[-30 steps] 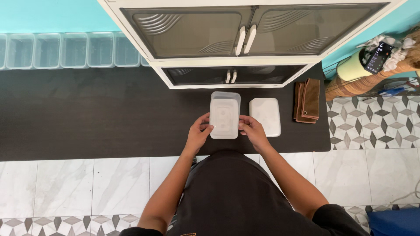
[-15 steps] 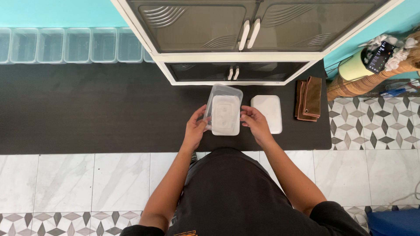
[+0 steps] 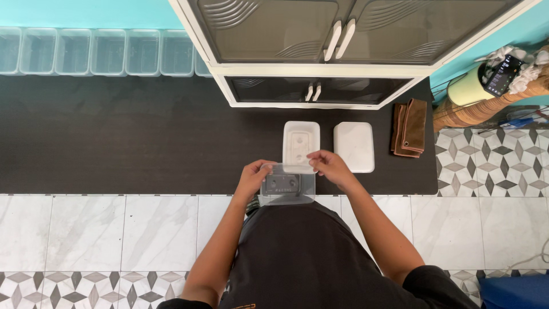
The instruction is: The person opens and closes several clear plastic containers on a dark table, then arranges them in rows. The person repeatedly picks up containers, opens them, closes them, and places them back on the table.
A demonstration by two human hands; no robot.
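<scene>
From the head camera we see our left hand (image 3: 253,176) and right hand (image 3: 330,167) each closed on a side of a clear plastic container (image 3: 287,185), which we hold tilted above the front edge of the dark counter (image 3: 114,143), just in front of a white lid (image 3: 301,143) lying there. A second white lid (image 3: 354,146) lies beside the first toward the counter's right edge, with a folded brown cloth (image 3: 409,127) near the right back corner. Clear empty containers (image 3: 97,51) line the back edge at the left against a turquoise wall (image 3: 86,11), a white cabinet (image 3: 343,51) stands on the counter's back right, and pale marble tiles (image 3: 86,229) with patterned ones floor the room.
</scene>
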